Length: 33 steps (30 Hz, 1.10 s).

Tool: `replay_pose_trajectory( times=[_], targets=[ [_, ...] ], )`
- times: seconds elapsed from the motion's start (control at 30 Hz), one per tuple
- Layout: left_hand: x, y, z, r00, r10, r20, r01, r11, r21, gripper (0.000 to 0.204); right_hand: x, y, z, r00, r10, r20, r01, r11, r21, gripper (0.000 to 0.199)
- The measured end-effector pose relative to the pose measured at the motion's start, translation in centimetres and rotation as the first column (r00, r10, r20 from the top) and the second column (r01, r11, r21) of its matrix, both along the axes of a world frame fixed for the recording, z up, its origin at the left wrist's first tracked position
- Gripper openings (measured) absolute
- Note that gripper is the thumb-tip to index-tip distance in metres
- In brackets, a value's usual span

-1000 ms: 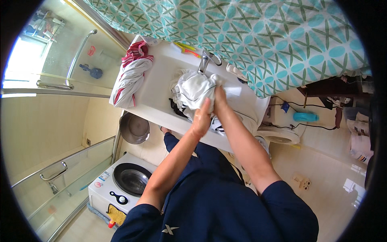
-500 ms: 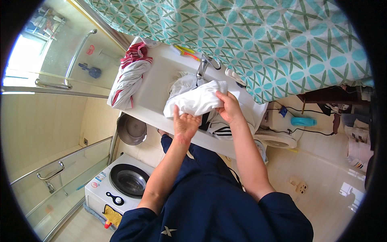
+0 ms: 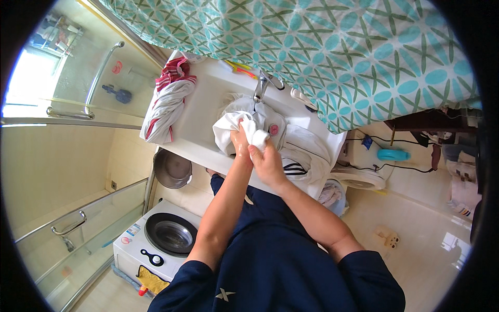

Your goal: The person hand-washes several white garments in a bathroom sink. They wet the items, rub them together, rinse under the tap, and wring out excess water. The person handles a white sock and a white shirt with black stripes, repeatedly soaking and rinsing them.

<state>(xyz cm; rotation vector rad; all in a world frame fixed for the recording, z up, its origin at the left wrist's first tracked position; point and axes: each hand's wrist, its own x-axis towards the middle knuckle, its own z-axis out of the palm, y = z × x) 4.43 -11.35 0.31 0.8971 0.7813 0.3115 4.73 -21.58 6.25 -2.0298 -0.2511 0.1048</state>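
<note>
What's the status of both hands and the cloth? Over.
Left hand in folds of bunched white cloth, right hand gripping it. Cloth over sink, other white laundry in the basin. Faucet beyond, clear of both hands.

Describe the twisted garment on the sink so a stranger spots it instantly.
Find the white sink by the teal-patterned curtain. On its left end lies a twisted garment. Unlike the white clothes in the sink, this one has a bunched red end.

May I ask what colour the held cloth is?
The held cloth is white, clearest in the head view.
</note>
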Motion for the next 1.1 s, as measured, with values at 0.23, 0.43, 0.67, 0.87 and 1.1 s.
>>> replay_pose_trajectory(
  times=[0.23,0.43,0.67,0.87,1.1],
  targets=[
    [0.7,-0.2,4.9,0.983,-0.091,0.159,0.115,0.983,-0.145,0.051,2.5,0.7,-2.1,0.946,-0.199,-0.257,0.195,0.980,-0.038,0.051],
    [0.7,-1.6,5.3,0.950,-0.258,-0.176,0.295,0.926,0.234,0.064,2.5,-0.7,-1.2,0.951,-0.180,-0.252,0.163,0.983,-0.085,0.046],
    [-0.2,1.0,1.7,0.888,-0.363,-0.283,0.336,0.931,-0.141,0.040,0.3,-3.4,2.1,0.959,0.108,-0.263,-0.004,0.930,0.367,0.034],
    [-6.4,0.8,4.8,0.951,-0.151,-0.271,0.230,0.929,0.291,0.030,1.0,-5.8,4.2,0.977,0.149,-0.155,-0.100,0.954,0.284,0.033],
    [-7.9,0.2,9.2,0.865,-0.457,0.207,0.444,0.890,0.105,0.043,-0.6,-5.4,6.1,0.975,0.193,-0.112,-0.179,0.976,0.121,0.026]
  ],
)
